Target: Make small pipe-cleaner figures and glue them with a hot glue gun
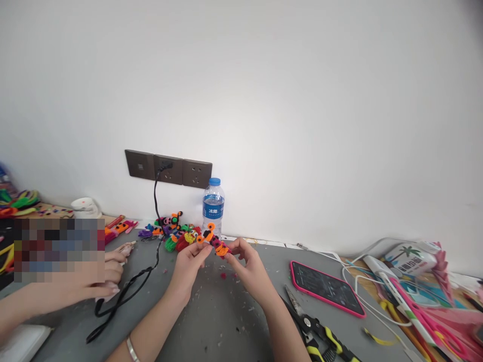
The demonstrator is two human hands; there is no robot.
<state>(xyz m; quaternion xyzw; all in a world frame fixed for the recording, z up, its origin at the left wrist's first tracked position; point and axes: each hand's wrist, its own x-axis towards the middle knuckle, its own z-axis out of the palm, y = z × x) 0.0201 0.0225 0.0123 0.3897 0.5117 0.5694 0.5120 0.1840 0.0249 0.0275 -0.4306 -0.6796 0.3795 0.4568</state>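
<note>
Both forearms reach over the grey counter (226, 311); left hand (188, 264) and right hand (247, 266) pinch an orange-pink pipe-cleaner figure (217, 244), near a water bottle (213, 206)

Your forearms are bare — no sleeves — and your left wrist (132, 349), well below the water bottle (213, 206), wears a thin silver bangle

Both hands (222, 264) pinching, seemingly, pipe-cleaner figure (215, 242)
</note>
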